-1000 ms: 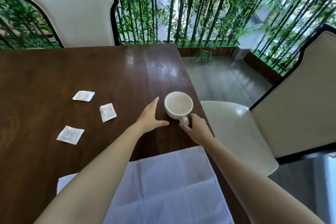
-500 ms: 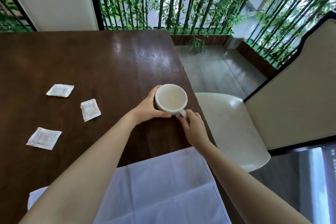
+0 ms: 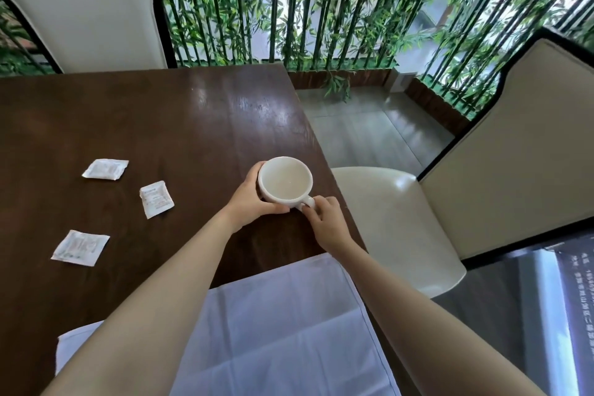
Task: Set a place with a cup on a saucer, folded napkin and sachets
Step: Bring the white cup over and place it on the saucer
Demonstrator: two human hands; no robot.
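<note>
A white cup (image 3: 285, 179) stands upright near the right edge of the dark wooden table (image 3: 160, 125). My left hand (image 3: 249, 199) wraps round the cup's left side, thumb under its near wall. My right hand (image 3: 326, 222) pinches the cup's handle at the near right. Three white sachets lie apart to the left: one far (image 3: 105, 169), one in the middle (image 3: 156, 199), one near (image 3: 80, 247). A white napkin (image 3: 273, 331) lies spread flat at the table's near edge, partly under my forearms. No saucer is in view.
A cream chair (image 3: 395, 219) with a dark-framed back stands close to the table's right edge. Another cream chair back (image 3: 86, 6) rises beyond the far edge. Bamboo stalks (image 3: 289, 3) screen the window behind. Grey floor lies to the right.
My left hand has closed round the cup's side from an open pose beside it. My right hand stays at the handle. The view has shifted slightly.
</note>
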